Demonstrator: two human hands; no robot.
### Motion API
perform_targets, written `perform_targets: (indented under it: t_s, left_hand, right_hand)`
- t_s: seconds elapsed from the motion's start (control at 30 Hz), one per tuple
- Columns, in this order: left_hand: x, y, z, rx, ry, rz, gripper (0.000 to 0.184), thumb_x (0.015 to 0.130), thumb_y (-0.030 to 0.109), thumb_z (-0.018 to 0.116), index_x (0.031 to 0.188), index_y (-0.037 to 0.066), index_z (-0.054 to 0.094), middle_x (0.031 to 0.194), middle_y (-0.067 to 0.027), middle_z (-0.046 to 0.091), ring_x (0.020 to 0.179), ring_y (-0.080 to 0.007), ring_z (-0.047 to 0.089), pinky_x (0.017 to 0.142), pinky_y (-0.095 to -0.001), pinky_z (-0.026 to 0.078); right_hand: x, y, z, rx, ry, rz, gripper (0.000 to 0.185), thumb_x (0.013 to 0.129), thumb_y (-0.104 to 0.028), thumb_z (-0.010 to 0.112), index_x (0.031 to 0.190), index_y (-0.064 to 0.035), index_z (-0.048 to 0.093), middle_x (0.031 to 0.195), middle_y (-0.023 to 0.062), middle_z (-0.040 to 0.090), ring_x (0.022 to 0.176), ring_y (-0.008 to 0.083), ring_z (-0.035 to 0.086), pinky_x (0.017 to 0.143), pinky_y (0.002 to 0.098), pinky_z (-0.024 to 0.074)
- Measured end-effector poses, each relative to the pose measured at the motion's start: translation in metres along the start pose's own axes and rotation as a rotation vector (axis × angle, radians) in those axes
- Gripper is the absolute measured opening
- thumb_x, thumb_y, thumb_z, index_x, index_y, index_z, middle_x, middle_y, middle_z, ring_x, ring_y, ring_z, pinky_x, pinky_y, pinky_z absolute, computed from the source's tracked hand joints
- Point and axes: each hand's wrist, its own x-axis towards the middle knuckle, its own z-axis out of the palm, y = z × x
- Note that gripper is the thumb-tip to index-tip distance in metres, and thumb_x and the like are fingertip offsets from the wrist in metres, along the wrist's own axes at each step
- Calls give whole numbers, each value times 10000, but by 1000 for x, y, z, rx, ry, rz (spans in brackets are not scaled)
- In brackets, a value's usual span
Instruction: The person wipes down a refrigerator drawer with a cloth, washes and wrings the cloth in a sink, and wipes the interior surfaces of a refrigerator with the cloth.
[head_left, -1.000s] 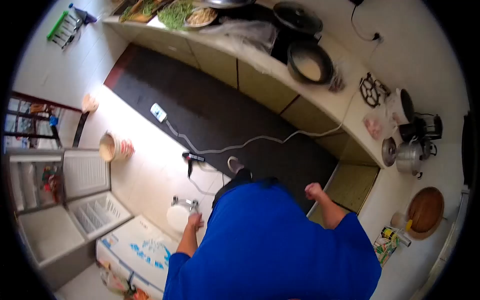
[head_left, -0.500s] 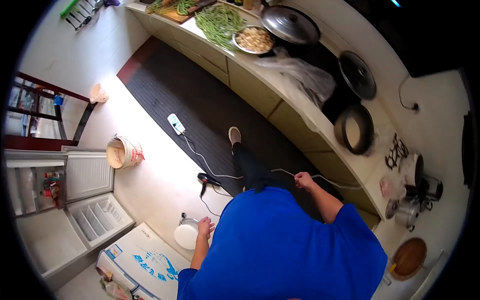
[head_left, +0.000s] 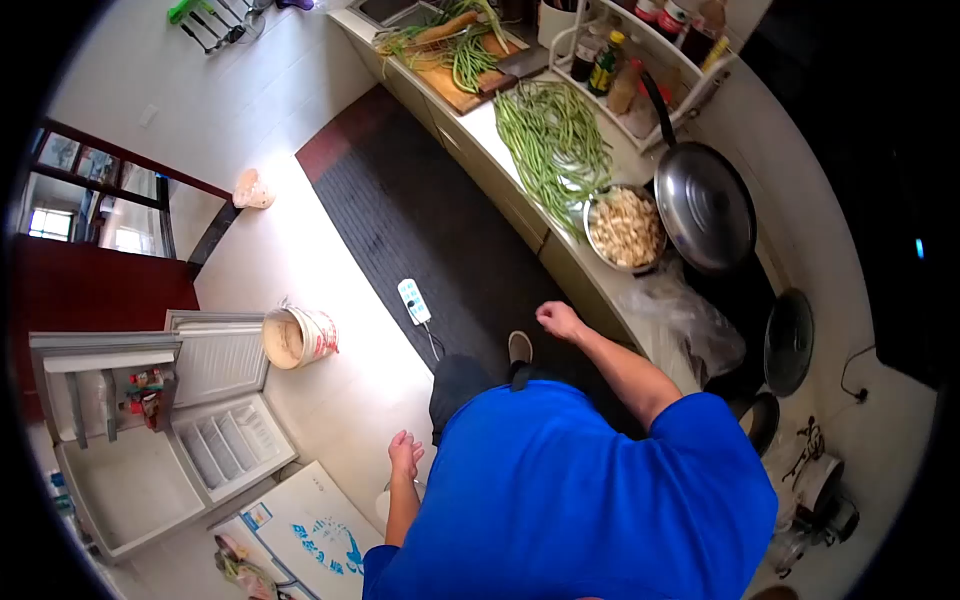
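Note:
My left hand hangs beside my body over the pale floor, fingers loosely apart and holding nothing. It is nearest to the white chest freezer with blue decoration. My right hand is held out over the dark floor mat, beside the counter front, its fingers curled in with nothing visible in them. On the counter past it are a metal bowl of pale chopped pieces and a spread of long green beans. A white power strip lies on the mat's edge.
An open fridge stands at lower left, with a bucket beside it. Along the counter are a cutting board with vegetables, a lidded pan, a plastic bag and a bottle rack.
I have moved forward along the mat, so the bowl, beans and power strip are nearer. My right hand has swung forward. The hair dryer on the floor is out of sight.

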Motion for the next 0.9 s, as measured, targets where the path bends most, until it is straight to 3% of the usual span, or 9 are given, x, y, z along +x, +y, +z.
perform_targets:
  t_s: [0.1, 0.17, 0.33, 0.43, 0.67, 0.7, 0.73, 0.77, 0.9]
  left_hand:
    - [26, 38, 23, 14, -41, 51, 508, 943, 180, 601, 1413, 69, 444, 1171, -97, 591, 919, -221, 612, 699, -361, 546]
    - [48, 64, 39, 262, -73, 60, 519, 937, 171, 604, 1418, 59, 443, 1172, -101, 590, 914, -220, 611, 688, -360, 545]
    - [107, 134, 53, 385, -111, 4, 384, 934, 158, 582, 1296, 67, 492, 1068, -89, 573, 825, -221, 597, 618, -350, 513]
    - [148, 188, 52, 405, -149, -68, 265, 936, 155, 557, 1190, 91, 515, 963, -72, 549, 746, -209, 575, 555, -337, 484]
    - [276, 385, 82, 179, -162, -7, 72, 940, 147, 497, 943, 145, 569, 717, -32, 491, 561, -180, 523, 408, -307, 415]
    - [294, 416, 83, 195, -224, 10, 160, 935, 159, 544, 1089, 126, 575, 801, -38, 526, 594, -160, 538, 428, -283, 427]
    - [300, 449, 93, 135, -185, 40, 324, 932, 154, 572, 1247, 84, 546, 915, -48, 573, 675, -167, 568, 500, -283, 473]
    - [323, 513, 116, 210, -186, 95, 388, 945, 163, 574, 1319, 82, 511, 1095, -71, 597, 839, -221, 616, 644, -361, 542]
    - [341, 617, 158, 205, -259, 237, 447, 936, 154, 611, 1359, 57, 507, 1091, -67, 611, 846, -156, 629, 653, -282, 535]
  right_hand:
    - [65, -101, -21, -64, -4, -128, 254, 864, -182, 632, 1053, -22, 688, 944, 162, 712, 892, 266, 695, 805, 378, 553]
    - [98, -148, -31, -61, -29, -170, 270, 877, -187, 636, 1085, -20, 679, 1029, 179, 706, 995, 298, 680, 879, 395, 538]
    - [177, -187, -35, 45, 51, -152, 228, 901, -127, 629, 1087, -3, 669, 955, 134, 714, 894, 236, 694, 817, 359, 555]
    - [221, -198, -22, 727, 196, 303, 162, 925, -92, 605, 1051, -4, 656, 830, 55, 663, 707, 134, 630, 659, 292, 542]
    - [291, -276, -77, 92, 242, -7, 165, 928, -49, 582, 1059, 4, 667, 860, 73, 684, 820, 143, 645, 760, 303, 535]
    - [299, -294, -86, 105, 283, -41, 190, 913, -89, 605, 1072, -14, 676, 916, 157, 702, 867, 253, 677, 803, 364, 535]
    - [306, -315, -97, 118, 262, 26, 192, 911, -87, 605, 1073, -10, 673, 926, 160, 702, 879, 259, 680, 806, 367, 536]
    - [343, -339, -104, 134, 254, 82, 193, 910, -85, 606, 1074, -6, 670, 936, 163, 703, 890, 265, 682, 809, 369, 537]
    - [407, -381, -115, 29, 260, -47, 190, 911, -98, 611, 1066, -2, 666, 1014, 180, 692, 957, 318, 670, 854, 392, 530]
